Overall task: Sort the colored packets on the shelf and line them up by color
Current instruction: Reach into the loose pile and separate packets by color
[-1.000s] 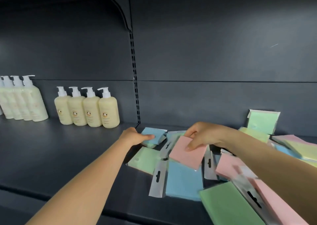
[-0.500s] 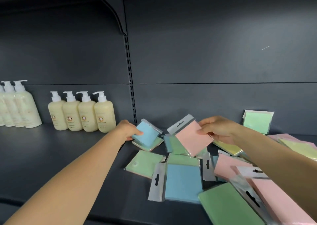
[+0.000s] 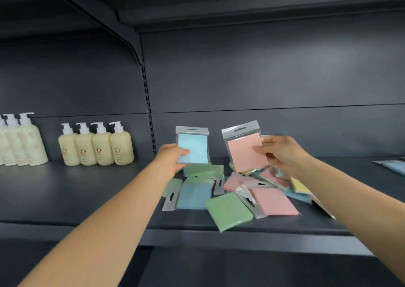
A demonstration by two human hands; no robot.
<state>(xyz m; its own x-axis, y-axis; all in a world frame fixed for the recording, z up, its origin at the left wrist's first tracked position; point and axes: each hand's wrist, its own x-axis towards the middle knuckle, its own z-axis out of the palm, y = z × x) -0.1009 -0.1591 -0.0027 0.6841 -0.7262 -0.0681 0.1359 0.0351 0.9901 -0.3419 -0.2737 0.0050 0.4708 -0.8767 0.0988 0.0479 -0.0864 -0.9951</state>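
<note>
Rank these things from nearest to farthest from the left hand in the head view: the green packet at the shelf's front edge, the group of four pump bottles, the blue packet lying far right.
From the left hand:
1. Group of four pump bottles, to its left by the back wall.
2. Green packet, lower right at the front edge; nearly as close as the bottles.
3. Blue packet, far right on the shelf, clearly farthest.

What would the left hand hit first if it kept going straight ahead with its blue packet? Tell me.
Probably the shelf's dark back panel. The left hand holds the blue packet upright, reaching toward it, with nothing visible between; the pump bottles stand off to the left. Depth is unclear.
</note>
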